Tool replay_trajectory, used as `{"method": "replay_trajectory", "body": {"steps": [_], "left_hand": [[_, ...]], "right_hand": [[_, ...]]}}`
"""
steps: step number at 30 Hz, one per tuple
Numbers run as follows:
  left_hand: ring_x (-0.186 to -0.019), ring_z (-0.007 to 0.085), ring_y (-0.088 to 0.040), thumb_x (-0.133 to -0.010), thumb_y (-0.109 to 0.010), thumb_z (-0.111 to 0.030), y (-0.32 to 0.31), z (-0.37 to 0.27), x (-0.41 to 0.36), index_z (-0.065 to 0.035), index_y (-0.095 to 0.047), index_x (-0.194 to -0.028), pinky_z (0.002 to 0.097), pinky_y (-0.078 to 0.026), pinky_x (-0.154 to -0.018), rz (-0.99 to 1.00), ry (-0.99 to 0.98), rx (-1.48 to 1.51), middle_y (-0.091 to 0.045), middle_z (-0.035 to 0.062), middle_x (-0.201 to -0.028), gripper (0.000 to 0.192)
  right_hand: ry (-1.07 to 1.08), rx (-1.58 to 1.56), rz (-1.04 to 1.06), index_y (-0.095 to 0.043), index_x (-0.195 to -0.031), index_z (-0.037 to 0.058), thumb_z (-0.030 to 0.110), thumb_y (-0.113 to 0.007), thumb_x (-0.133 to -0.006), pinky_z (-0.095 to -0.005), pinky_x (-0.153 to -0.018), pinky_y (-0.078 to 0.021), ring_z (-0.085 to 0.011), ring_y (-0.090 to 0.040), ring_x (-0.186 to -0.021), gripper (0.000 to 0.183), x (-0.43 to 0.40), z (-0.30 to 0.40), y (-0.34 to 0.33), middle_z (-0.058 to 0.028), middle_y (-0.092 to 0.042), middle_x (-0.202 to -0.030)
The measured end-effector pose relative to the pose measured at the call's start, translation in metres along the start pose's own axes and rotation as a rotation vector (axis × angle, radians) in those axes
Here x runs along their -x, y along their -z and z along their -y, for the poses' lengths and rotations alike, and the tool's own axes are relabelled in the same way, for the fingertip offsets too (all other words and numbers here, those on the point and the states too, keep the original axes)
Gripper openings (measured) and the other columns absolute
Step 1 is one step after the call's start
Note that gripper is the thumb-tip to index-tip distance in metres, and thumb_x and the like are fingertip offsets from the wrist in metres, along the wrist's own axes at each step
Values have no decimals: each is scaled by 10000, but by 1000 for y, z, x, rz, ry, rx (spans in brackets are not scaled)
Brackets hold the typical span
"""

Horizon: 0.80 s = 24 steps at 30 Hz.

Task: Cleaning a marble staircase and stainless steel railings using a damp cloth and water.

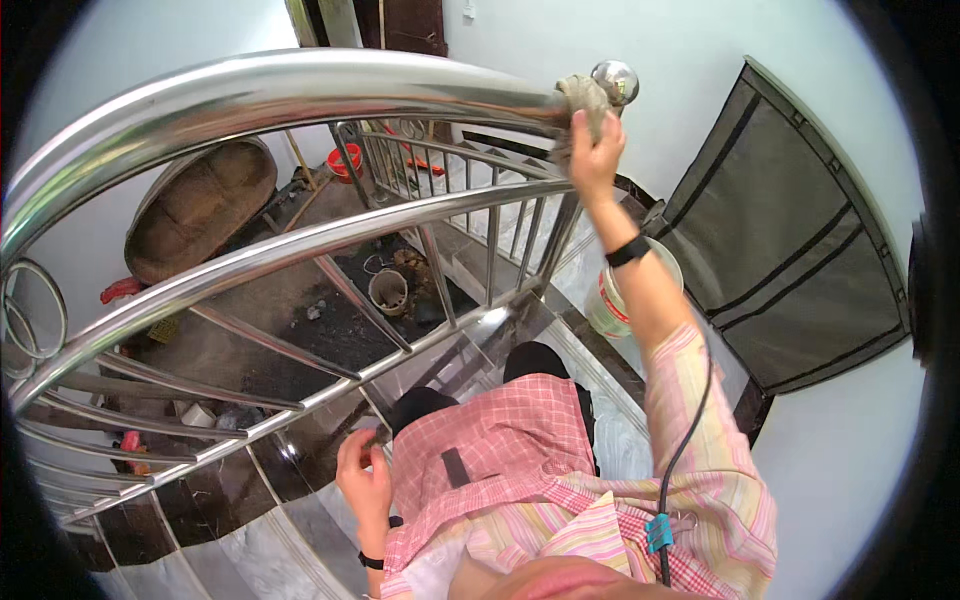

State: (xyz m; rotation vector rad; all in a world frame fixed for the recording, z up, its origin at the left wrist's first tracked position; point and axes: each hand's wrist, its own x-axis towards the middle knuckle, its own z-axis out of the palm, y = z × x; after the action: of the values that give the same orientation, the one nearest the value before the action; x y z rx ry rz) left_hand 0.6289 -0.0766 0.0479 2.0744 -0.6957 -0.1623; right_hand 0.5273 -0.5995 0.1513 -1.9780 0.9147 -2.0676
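My right hand [598, 154] grips a greyish-brown cloth [583, 94], which is wrapped against the end of a thick stainless-steel handrail [337, 86]. Right beside the cloth is a shiny metal ball [615, 81] topping the end post. Below the handrail runs a thinner steel rail [315, 225] with slanting balusters. Down by my left side, my left hand [364, 476] is loosely curled with its fingers apart, near the pink checked apron [487, 427] on my body. Nothing shows clearly in it.
Marble stair treads [262, 544] lie under the railing. A white bucket [606, 304] stands by my right arm, close to a dark fabric panel [765, 225] on the wall. Beyond the balusters are a large brown basin [202, 202], a red bucket [344, 161] and a small pail [388, 291].
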Motion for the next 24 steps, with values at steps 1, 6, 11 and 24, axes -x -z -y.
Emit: {"method": "replay_trajectory", "body": {"steps": [1,6,11,24], "left_hand": [[-893,246,-669,-841,-594,-11,0,-1,-2,-14,-670,-1040,306,-547,-720,20,-14,-16,-650,140,-1133,213],[-876,234,-666,-845,-587,5,15,-8,-2,-25,-668,-1054,294,-543,-700,2,-115,-29,-649,139,-1144,226],[-851,200,-658,-847,-586,18,28,-12,10,-37,-664,-1074,277,-530,-677,-16,-96,-21,-647,126,-1166,247],[-779,182,-639,-842,-592,-13,37,27,18,-49,-667,-1063,287,-509,-673,-12,46,-122,-645,115,-1164,236]], "right_hand": [[-25,70,-20,-594,-1171,-18,400,-593,-952,-460,-1011,-342,-377,-452,-1164,472,19,22,0,-226,-544,-1224],[476,-128,63,-694,-1037,110,427,-708,-824,-506,-901,-352,-364,-458,-1084,382,28,197,-18,-157,-540,-1133],[614,-359,48,-683,-1102,215,576,-731,-694,-574,-948,-351,-337,-480,-1191,546,-15,276,-37,-72,-597,-1156],[-526,125,28,-552,-1223,18,138,-616,-803,-413,-969,-447,-384,-574,-1090,442,89,-118,33,-229,-583,-1221]]}}
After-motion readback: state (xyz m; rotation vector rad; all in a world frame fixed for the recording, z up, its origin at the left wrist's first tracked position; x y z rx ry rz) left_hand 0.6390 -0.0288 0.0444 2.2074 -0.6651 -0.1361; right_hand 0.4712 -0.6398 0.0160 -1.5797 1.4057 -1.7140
